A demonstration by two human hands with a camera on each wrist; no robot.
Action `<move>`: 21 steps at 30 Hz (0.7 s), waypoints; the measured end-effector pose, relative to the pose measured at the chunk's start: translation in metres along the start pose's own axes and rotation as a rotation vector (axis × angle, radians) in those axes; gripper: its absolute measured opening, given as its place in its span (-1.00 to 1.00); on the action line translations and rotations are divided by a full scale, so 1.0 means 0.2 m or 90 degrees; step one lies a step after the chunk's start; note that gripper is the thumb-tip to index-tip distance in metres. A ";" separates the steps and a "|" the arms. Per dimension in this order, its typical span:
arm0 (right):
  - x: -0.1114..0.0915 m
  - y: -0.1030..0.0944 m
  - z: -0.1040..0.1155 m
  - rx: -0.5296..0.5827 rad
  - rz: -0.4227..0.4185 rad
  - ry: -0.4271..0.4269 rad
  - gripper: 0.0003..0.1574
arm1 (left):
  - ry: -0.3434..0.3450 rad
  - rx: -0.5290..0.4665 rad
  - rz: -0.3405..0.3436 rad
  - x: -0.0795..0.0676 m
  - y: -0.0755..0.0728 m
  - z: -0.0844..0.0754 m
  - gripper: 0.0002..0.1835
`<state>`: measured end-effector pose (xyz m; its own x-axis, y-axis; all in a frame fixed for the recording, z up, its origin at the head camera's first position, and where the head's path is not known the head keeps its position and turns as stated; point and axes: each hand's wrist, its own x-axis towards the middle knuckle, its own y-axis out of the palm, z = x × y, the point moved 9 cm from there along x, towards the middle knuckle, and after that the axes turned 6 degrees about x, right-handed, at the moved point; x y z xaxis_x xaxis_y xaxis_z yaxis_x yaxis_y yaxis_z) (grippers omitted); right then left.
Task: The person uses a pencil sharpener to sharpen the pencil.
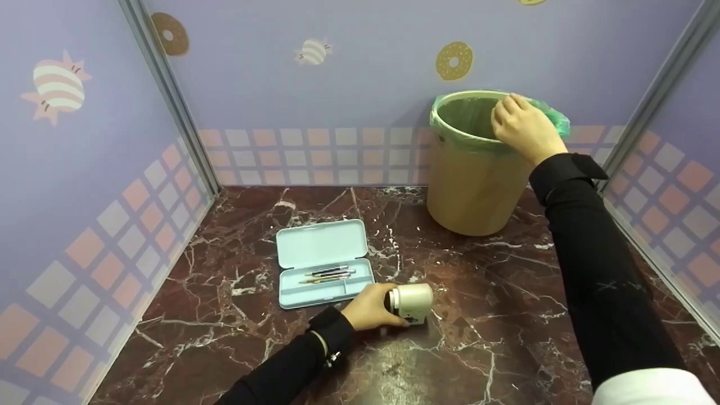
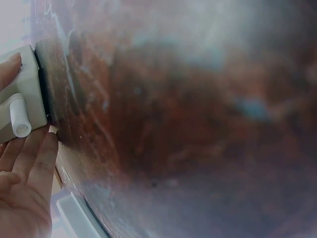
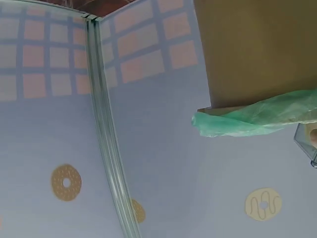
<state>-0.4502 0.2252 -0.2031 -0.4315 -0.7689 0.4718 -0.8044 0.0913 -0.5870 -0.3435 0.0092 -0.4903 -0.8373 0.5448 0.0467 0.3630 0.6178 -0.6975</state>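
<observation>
A cream crank pencil sharpener (image 1: 417,301) lies on the marble-patterned table, near the middle front. My left hand (image 1: 367,309) grips it from the left, thumb on the near side and fingers on the far side. Its white crank knob (image 2: 20,116) shows in the left wrist view. Over the mouth of a tan bin (image 1: 469,185) at the back right is my right hand (image 1: 523,125), knuckles up with fingers bent downward. At the right edge of the right wrist view, those fingers hold a small clear plastic drawer (image 3: 301,139), mostly cut off by the frame.
Left of the sharpener, a light blue pencil case (image 1: 322,246) lies open with several pencils (image 1: 332,274) in it. A green bag (image 3: 247,121) lines the bin and folds over its rim. Patterned panels (image 1: 315,101) enclose the table at the back and both sides.
</observation>
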 end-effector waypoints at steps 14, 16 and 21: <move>-0.02 0.00 0.02 -0.008 -0.033 -0.064 -0.73 | 0.009 0.015 -0.007 0.00 0.00 0.00 -0.41; -0.03 0.00 0.02 -0.008 -0.031 -0.065 -0.73 | 0.008 0.012 -0.007 0.00 0.00 0.00 -0.42; -0.04 0.01 0.01 -0.002 -0.019 -0.056 -0.75 | 0.006 0.007 -0.006 0.00 0.00 0.00 -0.42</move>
<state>-0.4471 0.2313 -0.2091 -0.3701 -0.8240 0.4290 -0.8177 0.0698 -0.5714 -0.3433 0.0084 -0.4898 -0.8367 0.5443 0.0605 0.3503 0.6168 -0.7049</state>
